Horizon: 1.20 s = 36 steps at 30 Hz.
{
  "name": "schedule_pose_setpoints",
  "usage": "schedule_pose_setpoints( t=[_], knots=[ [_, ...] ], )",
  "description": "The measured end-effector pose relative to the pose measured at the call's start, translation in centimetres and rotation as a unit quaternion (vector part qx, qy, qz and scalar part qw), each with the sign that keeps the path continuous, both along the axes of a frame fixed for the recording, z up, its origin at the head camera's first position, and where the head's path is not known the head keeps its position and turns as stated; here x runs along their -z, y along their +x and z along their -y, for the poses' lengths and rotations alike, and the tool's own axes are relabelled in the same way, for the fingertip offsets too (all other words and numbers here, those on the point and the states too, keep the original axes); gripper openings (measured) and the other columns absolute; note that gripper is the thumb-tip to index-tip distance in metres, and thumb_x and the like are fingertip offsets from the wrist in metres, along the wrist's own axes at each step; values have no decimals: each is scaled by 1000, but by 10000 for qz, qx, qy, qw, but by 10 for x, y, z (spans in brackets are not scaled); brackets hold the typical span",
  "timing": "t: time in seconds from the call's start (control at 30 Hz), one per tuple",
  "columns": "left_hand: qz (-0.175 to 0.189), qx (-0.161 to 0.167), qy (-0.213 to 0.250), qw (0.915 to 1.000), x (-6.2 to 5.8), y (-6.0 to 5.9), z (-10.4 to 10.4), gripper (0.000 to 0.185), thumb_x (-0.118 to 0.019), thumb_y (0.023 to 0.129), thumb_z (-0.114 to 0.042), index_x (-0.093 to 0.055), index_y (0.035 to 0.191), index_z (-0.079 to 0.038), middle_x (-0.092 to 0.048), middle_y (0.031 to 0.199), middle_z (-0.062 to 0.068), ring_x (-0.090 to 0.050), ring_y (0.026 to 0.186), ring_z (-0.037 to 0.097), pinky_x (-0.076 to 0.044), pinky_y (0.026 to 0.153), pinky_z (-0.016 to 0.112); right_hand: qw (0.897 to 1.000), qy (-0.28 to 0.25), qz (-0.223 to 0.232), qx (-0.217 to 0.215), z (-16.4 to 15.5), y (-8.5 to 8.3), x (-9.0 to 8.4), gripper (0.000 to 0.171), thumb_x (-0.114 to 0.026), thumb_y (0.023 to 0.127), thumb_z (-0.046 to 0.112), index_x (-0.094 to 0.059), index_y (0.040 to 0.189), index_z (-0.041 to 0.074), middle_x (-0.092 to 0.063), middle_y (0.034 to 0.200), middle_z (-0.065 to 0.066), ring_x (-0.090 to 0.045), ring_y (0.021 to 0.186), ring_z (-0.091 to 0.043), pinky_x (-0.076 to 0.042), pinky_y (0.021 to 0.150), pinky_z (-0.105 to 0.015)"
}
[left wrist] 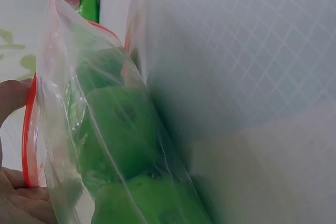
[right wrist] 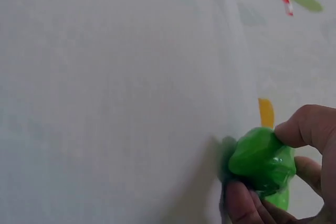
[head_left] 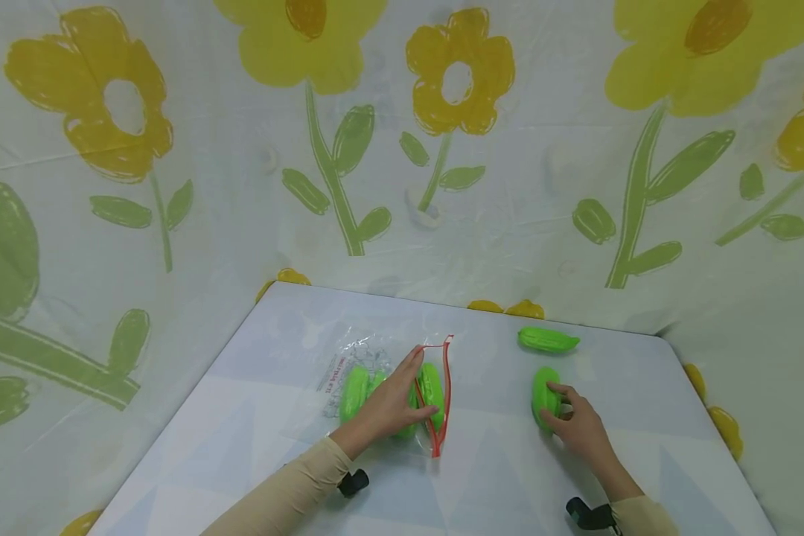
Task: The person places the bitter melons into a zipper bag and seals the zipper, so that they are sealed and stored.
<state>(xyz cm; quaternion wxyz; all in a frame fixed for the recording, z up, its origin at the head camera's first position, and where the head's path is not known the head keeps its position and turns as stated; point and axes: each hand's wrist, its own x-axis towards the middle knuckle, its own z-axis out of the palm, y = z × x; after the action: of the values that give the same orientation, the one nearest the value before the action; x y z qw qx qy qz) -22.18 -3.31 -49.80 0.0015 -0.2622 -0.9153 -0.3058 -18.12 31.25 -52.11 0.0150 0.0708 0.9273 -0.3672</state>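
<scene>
Fingers of the right hand (head_left: 579, 428) curl round one green pod (head_left: 545, 397), lower right of centre on the table (head_left: 254, 417); it could slip from that shallow pinch. The left hand (head_left: 391, 406) pinches the zip bag (head_left: 388, 387) mouth, which may sag shut. Three pods are bagged, I judge; a second loose pod (head_left: 548, 339) lies beyond.

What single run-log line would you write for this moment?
left hand: holds clear red-zip plastic bag of green toys open | right hand: grips green plastic pod toy | second pod toy: loose on white table
</scene>
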Motion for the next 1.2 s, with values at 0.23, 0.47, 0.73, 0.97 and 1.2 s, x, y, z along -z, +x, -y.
schedule_pose_setpoints(
  t=[0.23, 0.47, 0.73, 0.97, 1.2],
  knots=[
    [-18, 11, -18, 10000, -1, 0, -1, 100, -69, 78, -48, -10, 150, -11, -8, 156, 0, -20, 140, 18, -36, 104, 39, 9990, -164, 15, -407, 22, 8, 2, 60, -70, 82, 31, -46, 135, 18, -50, 122, -17, -56, 81, -18, -48, 56, -27],
    [5, 2, -18, 10000, -1, 0, -1, 100, -69, 78, -49, -10, 150, -11, -8, 156, -1, -18, 140, 17, -35, 105, 38, 9984, -290, 193, -436, 36, 10, 2, 59, -71, 81, 34, -47, 134, 23, -50, 125, -12, -55, 77, -15, -47, 54, -28],
    [5, -2, -24, 10000, 0, 0, 0, 101, -69, 78, -49, -8, 151, -15, -8, 156, 0, -19, 140, 17, -35, 105, 38, 9990, -217, 266, -286, 37, 8, 4, 59, -66, 81, 47, -49, 134, 29, -50, 131, -14, -58, 80, -14, -47, 54, -28],
    [-38, 4, -18, 10000, -1, 0, 0, 101, -69, 78, -49, -9, 150, -12, -10, 156, 2, -21, 139, 19, -37, 104, 39, 9992, -234, 87, -297, 36, 9, 5, 55, -67, 81, 46, -51, 130, 28, -52, 129, -17, -60, 83, -14, -48, 55, -27],
    [-3, 17, -42, 10000, 0, -1, 0, 100, -69, 78, -49, -11, 150, -10, -9, 156, 0, -21, 139, 18, -36, 104, 39, 9995, -203, 63, -255, 36, 9, 6, 54, -67, 81, 44, -51, 130, 28, -54, 127, -15, -60, 81, -14, -47, 55, -27]
  ],
)
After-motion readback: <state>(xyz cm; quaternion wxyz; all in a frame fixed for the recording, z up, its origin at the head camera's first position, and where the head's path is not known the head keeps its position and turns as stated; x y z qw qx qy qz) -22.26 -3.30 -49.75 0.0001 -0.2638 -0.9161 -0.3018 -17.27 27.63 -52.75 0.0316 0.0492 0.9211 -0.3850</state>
